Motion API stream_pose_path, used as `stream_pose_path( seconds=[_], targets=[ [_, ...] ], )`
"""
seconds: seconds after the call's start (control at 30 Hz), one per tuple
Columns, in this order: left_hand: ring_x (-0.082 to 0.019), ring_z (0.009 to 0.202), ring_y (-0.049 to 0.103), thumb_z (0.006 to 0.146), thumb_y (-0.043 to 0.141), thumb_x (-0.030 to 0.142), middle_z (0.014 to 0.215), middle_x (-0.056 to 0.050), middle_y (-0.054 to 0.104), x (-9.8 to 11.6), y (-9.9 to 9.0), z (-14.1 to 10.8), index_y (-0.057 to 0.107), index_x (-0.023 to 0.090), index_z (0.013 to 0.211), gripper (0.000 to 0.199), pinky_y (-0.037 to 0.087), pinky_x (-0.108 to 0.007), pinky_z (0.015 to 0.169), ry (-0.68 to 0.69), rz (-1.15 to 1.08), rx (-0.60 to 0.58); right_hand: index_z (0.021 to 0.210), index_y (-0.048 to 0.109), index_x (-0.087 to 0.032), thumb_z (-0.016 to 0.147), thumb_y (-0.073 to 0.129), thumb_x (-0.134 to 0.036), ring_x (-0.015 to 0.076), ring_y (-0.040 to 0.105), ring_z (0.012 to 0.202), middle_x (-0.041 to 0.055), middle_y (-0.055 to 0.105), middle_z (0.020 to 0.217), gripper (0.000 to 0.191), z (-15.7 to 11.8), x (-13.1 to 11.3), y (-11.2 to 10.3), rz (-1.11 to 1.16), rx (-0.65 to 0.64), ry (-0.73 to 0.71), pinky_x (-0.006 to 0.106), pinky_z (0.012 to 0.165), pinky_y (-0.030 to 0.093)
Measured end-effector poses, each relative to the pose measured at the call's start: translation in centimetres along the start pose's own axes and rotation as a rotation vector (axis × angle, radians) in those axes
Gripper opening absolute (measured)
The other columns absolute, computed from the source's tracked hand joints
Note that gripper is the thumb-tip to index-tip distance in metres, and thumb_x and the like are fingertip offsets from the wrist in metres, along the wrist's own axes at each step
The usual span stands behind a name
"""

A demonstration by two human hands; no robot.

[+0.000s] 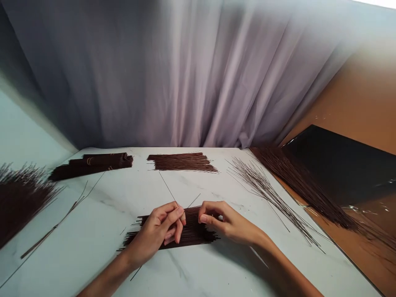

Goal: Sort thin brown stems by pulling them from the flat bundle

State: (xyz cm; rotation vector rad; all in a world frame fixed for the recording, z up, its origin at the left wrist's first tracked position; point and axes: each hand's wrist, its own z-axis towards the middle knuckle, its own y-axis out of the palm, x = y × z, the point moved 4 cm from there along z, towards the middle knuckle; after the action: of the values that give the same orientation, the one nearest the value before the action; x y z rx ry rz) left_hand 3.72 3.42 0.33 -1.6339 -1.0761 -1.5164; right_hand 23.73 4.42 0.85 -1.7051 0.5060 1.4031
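Observation:
My left hand (167, 225) is closed in a pinch around thin dark-brown sticks. One stick (168, 187) sticks out from its fingertips toward the far left. A second thin stick (194, 200) shows beyond the fingers, pointing up and right. Beneath both hands lies a flat row of dark-brown sticks (193, 233), roughly parallel, with uneven ends. My right hand (218, 220) hovers over the row's right end, thumb and index finger pressed together. Whether anything is between them is too small to make out. The fingertips of the two hands are a little apart.
Farther back on the white marbled table (102, 231) is another row of sticks (182, 161). Rolled dark bundles (99, 161) lie to its left. Loose sticks (269, 192) spread on the right, by a long dark bundle (305, 185) and a black panel (340, 165). A bristly pile (21, 202) occupies the left edge.

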Motion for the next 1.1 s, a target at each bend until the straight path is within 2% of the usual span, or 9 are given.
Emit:
stream_pose_path(
  seconds=[0.13,0.37,0.43,0.53,0.6,0.67,0.83,0.97,1.1],
  targets=[
    [-0.007,0.044,0.027,0.101,0.052,0.042,0.049,0.005,0.055,0.0,1.2,-0.4,0.059,0.017,0.079,0.034,0.023,-0.018,0.045,-0.034,-0.066,-0.08,0.089,0.063,-0.019,0.1,0.055,-0.05,0.0125,0.046,0.071,-0.0017,0.057,0.079,0.034,0.6,0.6,0.3,-0.03,0.012,-0.017,0.024,0.062,0.035],
    [-0.006,0.04,0.024,0.1,0.054,0.041,0.049,0.004,0.058,-1.5,2.7,-0.9,0.058,0.019,0.079,0.031,0.021,-0.02,0.042,-0.118,-0.061,-0.295,0.093,0.064,-0.02,0.104,0.051,-0.04,0.0134,0.055,0.077,-0.0008,0.063,0.085,0.026,0.7,-0.8,-0.5,-0.191,0.112,-0.12,0.024,0.068,0.041],
    [-0.007,0.042,0.026,0.099,0.055,0.041,0.05,0.005,0.058,-1.7,2.6,-0.9,0.058,0.018,0.078,0.031,0.022,-0.021,0.044,-0.125,0.024,-0.289,0.094,0.064,-0.021,0.105,0.05,-0.034,0.0135,0.054,0.076,-0.0002,0.063,0.085,0.022,0.2,-1.7,-0.9,-0.299,0.176,-0.193,0.025,0.069,0.04],
    [-0.007,0.045,0.03,0.1,0.055,0.042,0.051,0.005,0.056,-1.7,2.1,-0.4,0.057,0.019,0.077,0.033,0.024,-0.02,0.046,-0.087,0.115,-0.181,0.097,0.064,-0.023,0.106,0.049,-0.028,0.014,0.052,0.075,0.0004,0.062,0.083,0.019,-1.0,-3.2,-1.5,-0.445,0.283,-0.284,0.027,0.069,0.039],
    [-0.007,0.045,0.029,0.101,0.052,0.045,0.051,0.005,0.055,-1.7,1.9,-0.1,0.056,0.019,0.078,0.034,0.025,-0.02,0.045,-0.067,0.09,-0.151,0.1,0.064,-0.023,0.106,0.048,-0.026,0.0143,0.053,0.075,0.0009,0.062,0.083,0.017,-1.6,-3.8,-1.8,-0.463,0.321,-0.314,0.027,0.068,0.04],
    [-0.007,0.043,0.027,0.101,0.05,0.046,0.051,0.006,0.055,-1.9,2.0,0.0,0.055,0.02,0.079,0.035,0.024,-0.02,0.044,-0.065,0.043,-0.171,0.1,0.063,-0.023,0.106,0.047,-0.025,0.0144,0.055,0.075,0.0014,0.064,0.085,0.017,-1.9,-3.8,-2.1,-0.441,0.336,-0.318,0.027,0.067,0.041],
    [-0.008,0.046,0.027,0.102,0.051,0.044,0.052,0.006,0.055,-1.6,2.4,-0.7,0.054,0.02,0.079,0.033,0.024,-0.021,0.046,-0.087,0.057,-0.187,0.095,0.065,-0.023,0.104,0.05,-0.032,0.0136,0.054,0.072,0.0004,0.067,0.085,0.02,-1.4,-2.5,-2.9,-0.388,0.33,-0.174,0.026,0.063,0.039],
    [-0.01,0.052,0.034,0.102,0.05,0.046,0.053,0.004,0.057,-0.4,2.4,-1.2,0.055,0.019,0.078,0.036,0.029,-0.022,0.052,-0.036,0.181,-0.138,0.089,0.068,-0.021,0.103,0.052,-0.042,0.013,0.053,0.07,-0.0012,0.067,0.08,0.03,-0.8,-0.8,-2.5,-0.3,0.172,0.002,0.025,0.061,0.037],
    [-0.011,0.053,0.036,0.103,0.048,0.047,0.052,0.004,0.057,0.2,2.2,-1.3,0.055,0.02,0.078,0.037,0.03,-0.023,0.054,-0.012,0.221,-0.095,0.084,0.069,-0.02,0.1,0.056,-0.048,0.013,0.048,0.067,-0.0022,0.063,0.072,0.035,-0.7,0.2,-2.1,-0.263,0.041,0.072,0.026,0.061,0.035]
  ],
)
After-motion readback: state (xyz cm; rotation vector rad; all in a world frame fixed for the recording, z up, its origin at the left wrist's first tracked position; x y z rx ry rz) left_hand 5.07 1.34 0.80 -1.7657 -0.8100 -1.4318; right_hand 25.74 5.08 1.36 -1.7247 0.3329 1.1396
